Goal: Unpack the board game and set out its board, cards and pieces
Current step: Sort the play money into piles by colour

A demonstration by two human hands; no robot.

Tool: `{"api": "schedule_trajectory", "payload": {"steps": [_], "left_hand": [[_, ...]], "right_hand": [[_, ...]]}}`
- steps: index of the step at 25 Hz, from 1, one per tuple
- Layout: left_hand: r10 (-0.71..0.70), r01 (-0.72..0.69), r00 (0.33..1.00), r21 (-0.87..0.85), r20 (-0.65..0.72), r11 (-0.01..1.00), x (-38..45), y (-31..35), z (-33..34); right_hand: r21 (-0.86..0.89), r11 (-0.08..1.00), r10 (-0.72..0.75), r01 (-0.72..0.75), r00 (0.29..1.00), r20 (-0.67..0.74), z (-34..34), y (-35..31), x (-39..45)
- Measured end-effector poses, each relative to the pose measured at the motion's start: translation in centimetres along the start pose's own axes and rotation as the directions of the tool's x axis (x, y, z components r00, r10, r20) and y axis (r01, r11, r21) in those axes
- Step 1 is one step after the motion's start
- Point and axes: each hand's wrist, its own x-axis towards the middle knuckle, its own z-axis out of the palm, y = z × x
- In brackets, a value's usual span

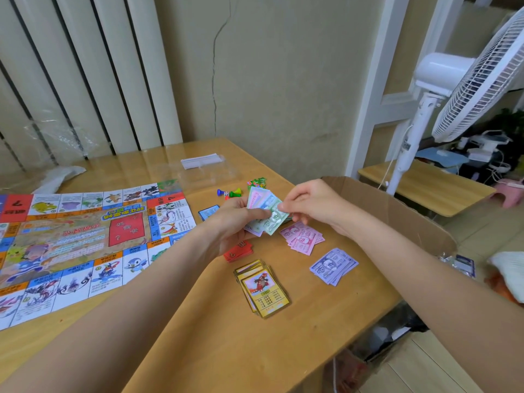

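a fan of mixed play-money notes (265,211) is pinched by the left hand (238,219), thumb curled over the top, while one green note is nipped at its edge by the fingertips of the right hand (309,205). the bundle is held just above the wooden table (215,344), to the right of the unfolded game board (76,245).

right of the board, sorted piles have been laid down: pink notes (302,236), purple notes (333,265), yellow character cards (263,287), red cards (239,252) partly hidden under the left wrist, and a blue card stack (208,212). coloured pawns (230,192) and what looks like a die are set beyond the held bundle.

the risks, as judged: thin notes could cling together, so two might be peeled off as one and colours mixed; the loose fan could slip and scatter over the finished piles; and the standing fan (465,89), far right of the board, would blow the paper about if switched on.

the table top is glossy, so paper would slide easily. it is pushed against a cracked beige wall (255,80), with a radiator behind the board and an open cardboard box (397,214) at the table's right edge.
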Motion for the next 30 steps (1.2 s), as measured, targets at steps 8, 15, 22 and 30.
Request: {"api": "schedule_trajectory", "payload": {"steps": [8, 15, 22, 30], "left_hand": [[0.048, -0.078, 0.986, -0.185, -0.162, 0.980, 0.2, 1.5, -2.8], [-0.002, -0.010, 0.997, -0.164, -0.073, 0.986, 1.4, 0.6, -3.3], [0.007, -0.011, 0.998, -0.071, -0.062, 0.997, 2.0, 0.5, -2.8], [0.117, -0.147, 0.980, -0.189, -0.159, 0.971, 1.7, 1.9, -5.0]], "right_hand": [[0.149, 0.983, 0.136, -0.103, 0.963, -0.234, 0.1, 0.3, 4.2], [-0.483, 0.844, 0.126, -0.232, 0.962, -0.241, 1.7, 2.6, 5.8], [0.148, 0.987, 0.052, -0.066, 0.994, 0.101, 1.8, -0.5, 4.7], [0.307, 0.952, 0.087, -0.010, 0.967, -0.238, 1.4, -1.2, 7.2]]}}
